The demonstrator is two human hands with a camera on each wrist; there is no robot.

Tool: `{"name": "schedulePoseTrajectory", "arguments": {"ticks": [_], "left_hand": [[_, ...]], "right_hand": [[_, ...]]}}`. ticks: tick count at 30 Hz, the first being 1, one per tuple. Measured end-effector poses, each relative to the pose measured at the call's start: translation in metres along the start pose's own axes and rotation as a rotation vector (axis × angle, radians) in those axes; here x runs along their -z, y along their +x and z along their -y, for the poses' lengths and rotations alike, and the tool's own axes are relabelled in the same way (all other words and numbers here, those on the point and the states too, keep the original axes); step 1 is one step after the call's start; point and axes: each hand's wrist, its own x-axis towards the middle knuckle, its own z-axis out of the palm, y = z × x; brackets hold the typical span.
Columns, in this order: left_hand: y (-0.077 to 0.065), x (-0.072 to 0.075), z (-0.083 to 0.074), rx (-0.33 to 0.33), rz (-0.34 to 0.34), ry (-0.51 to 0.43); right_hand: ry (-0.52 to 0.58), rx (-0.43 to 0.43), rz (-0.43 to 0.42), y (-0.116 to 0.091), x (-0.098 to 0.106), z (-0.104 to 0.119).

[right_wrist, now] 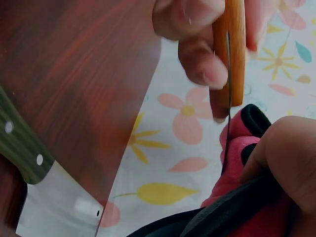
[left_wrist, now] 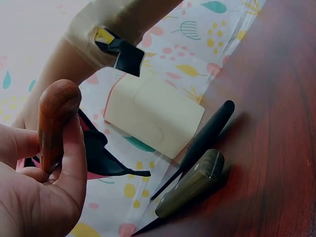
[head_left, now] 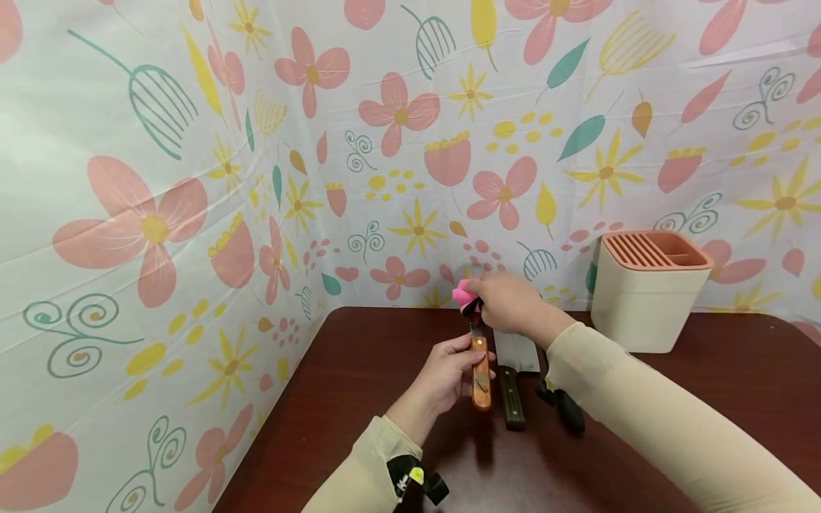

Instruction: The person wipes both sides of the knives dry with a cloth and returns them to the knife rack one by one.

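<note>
The left hand (head_left: pixel 449 370) grips the knife (head_left: pixel 479 374) handle – blade pointing up-frame into the pink cloth (head_left: pixel 465 296) the right hand (head_left: pixel 507 303) pinches.

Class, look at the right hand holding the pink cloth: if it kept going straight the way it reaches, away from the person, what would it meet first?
Probably the flowered backdrop behind the table; nothing else shows beyond the right hand, though depth is unclear.

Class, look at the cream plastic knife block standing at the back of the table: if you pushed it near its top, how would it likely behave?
The cream plastic knife block with the orange slotted top looks empty, so it is probably light. It is tall, so a push near the top might tip it. On the smooth dark red wooden table, a low push would likely slide it.
</note>
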Motion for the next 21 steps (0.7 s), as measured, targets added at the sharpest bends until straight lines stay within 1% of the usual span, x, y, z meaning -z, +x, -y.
{"name": "schedulePoseTrajectory", "arguments": {"ticks": [6, 9, 13, 21], "left_hand": [[0.0, 0.001, 0.0, 0.008, -0.021, -0.017], [0.001, 0.001, 0.001, 0.013, -0.032, -0.02], [0.001, 0.001, 0.001, 0.015, -0.027, -0.034], [-0.001, 0.001, -0.004, 0.019, -0.024, -0.096]], "right_hand": [[-0.013, 0.032, -0.04, -0.013, 0.001, 0.009], [-0.011, 0.042, -0.043, -0.02, 0.002, 0.013], [-0.008, 0.053, -0.04, -0.03, 0.002, 0.018], [-0.037, 0.088, -0.111, -0.041, 0.002, 0.03]]}}
